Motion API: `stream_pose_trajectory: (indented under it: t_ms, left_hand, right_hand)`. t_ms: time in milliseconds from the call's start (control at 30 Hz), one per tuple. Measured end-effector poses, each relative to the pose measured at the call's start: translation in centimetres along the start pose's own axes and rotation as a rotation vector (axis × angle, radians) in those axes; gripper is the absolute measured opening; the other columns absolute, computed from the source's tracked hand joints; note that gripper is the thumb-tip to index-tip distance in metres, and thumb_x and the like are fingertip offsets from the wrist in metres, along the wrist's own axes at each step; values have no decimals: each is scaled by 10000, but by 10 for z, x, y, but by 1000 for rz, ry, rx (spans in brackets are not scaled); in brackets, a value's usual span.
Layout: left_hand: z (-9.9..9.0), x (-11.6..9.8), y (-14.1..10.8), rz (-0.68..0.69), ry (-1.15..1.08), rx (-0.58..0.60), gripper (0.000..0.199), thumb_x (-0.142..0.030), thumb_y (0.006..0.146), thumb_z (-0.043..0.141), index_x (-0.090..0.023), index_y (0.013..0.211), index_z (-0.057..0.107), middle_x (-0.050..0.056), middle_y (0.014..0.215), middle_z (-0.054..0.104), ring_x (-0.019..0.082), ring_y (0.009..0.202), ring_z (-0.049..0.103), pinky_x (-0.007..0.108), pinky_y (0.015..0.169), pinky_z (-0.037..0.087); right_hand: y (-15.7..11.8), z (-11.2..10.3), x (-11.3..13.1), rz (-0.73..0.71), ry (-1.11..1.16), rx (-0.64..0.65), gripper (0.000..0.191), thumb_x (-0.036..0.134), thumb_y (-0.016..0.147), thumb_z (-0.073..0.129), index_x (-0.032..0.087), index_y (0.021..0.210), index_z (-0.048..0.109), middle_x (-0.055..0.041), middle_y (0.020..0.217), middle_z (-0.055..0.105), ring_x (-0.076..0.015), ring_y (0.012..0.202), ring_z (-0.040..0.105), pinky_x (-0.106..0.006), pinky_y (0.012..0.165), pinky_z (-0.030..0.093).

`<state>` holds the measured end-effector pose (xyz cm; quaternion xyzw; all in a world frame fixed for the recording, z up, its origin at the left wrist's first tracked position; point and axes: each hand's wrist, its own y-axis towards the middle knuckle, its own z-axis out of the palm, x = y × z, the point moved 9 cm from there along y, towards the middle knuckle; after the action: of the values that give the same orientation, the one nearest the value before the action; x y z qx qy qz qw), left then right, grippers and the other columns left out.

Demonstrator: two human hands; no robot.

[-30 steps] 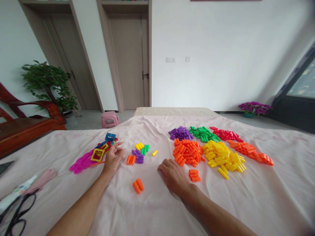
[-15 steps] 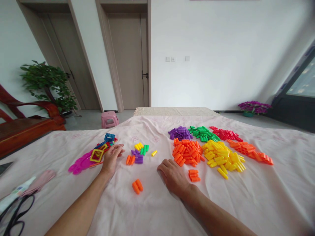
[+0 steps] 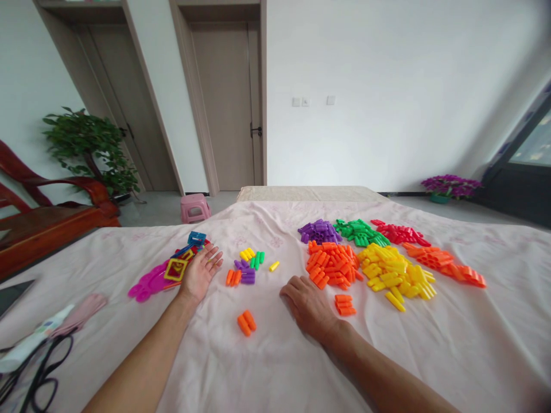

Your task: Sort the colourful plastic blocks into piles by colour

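Note:
My left hand (image 3: 200, 277) is open, palm turned up and fingers spread, with nothing on it. It lies against a heap of flat plastic pieces: a magenta piece (image 3: 148, 282), a yellow square frame (image 3: 175, 269) and a blue piece (image 3: 197, 238). On the cloth, my right hand (image 3: 305, 301) rests back up with curled fingers; what is under them, if anything, is hidden. Beside it are an orange pile of plastic tubes (image 3: 333, 264) and a small orange group (image 3: 345, 305). Between the hands sit small purple (image 3: 247, 277), green (image 3: 257, 260), yellow (image 3: 247, 253) and orange tubes (image 3: 247, 323).
Purple (image 3: 319, 232), green (image 3: 360, 232), red (image 3: 400, 234) and yellow piles (image 3: 396, 272) of tubes stand to the right, beside an orange row (image 3: 445, 264). Black-framed glasses (image 3: 54, 367), a white tube (image 3: 34, 338) and a pink cloth (image 3: 84, 312) lie at the left.
My left hand has turned from a pinched-looking pose to palm up, its fingers spreading apart. My right hand keeps its place on the cloth. The whole view has shifted slightly.

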<state>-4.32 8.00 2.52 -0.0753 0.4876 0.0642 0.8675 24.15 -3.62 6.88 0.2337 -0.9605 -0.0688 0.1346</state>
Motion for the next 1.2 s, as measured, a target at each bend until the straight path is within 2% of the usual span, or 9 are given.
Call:
stream_pose_trajectory:
  t_ms: [67, 267, 433, 767, 900, 1100, 1200]
  left_hand:
    - [-3, 4, 2, -44, -14, -12, 246, -333, 836, 613, -219, 1039, 689, 103, 1178, 685, 212, 1057, 687, 372, 881, 589]
    - [-12, 14, 9, -102, -130, -38, 179, -102, 832, 617, -141, 992, 687, 95, 995, 716, 167, 940, 708, 309, 840, 603]
    - [-14, 18, 11, -122, -137, -33, 173, -51, 857, 577, -105, 973, 693, 114, 969, 736, 177, 926, 723, 309, 827, 612]
    - [-12, 17, 9, -136, -127, -19, 203, 23, 818, 564, -86, 926, 696, 121, 885, 754, 167, 833, 739, 278, 764, 619]
    - [-11, 17, 9, -135, -129, -3, 195, 15, 826, 567, -83, 934, 697, 127, 887, 755, 167, 838, 739, 280, 770, 619]
    - [-10, 17, 9, -141, -131, 9, 195, 15, 841, 549, -83, 925, 694, 126, 872, 752, 162, 824, 737, 279, 767, 619]
    - [-10, 16, 8, -146, -130, 12, 195, 18, 841, 548, -84, 920, 694, 129, 874, 750, 168, 830, 736, 293, 776, 620]
  right_hand:
    - [0, 0, 0, 1, -2, -6, 267, 234, 1035, 416, 204, 1037, 681, -74, 1023, 634, -186, 931, 535, -300, 833, 393]
    - [0, 2, -2, -9, 22, -29, 280, 239, 1040, 401, 209, 1040, 679, -68, 1011, 630, -186, 929, 536, -303, 828, 400]
    - [-1, 1, -2, -12, 14, -29, 265, 230, 1033, 415, 208, 1042, 679, -70, 1018, 632, -189, 931, 536, -307, 829, 406]
    - [6, 6, -1, 44, -55, -16, 240, 193, 1002, 452, 212, 1026, 689, -68, 1024, 661, -196, 931, 565, -307, 808, 394]
    - [19, 7, 0, 81, -54, 11, 293, 126, 957, 470, 220, 1121, 693, -67, 1061, 685, -204, 972, 596, -316, 834, 403]
    - [57, 9, 8, 57, -101, -64, 418, 110, 948, 455, 211, 1329, 594, -99, 1369, 582, -240, 1191, 524, -354, 948, 402]
    - [70, 20, 8, 65, -91, -50, 375, 138, 977, 432, 207, 1299, 612, -102, 1342, 603, -234, 1216, 505, -351, 975, 394]
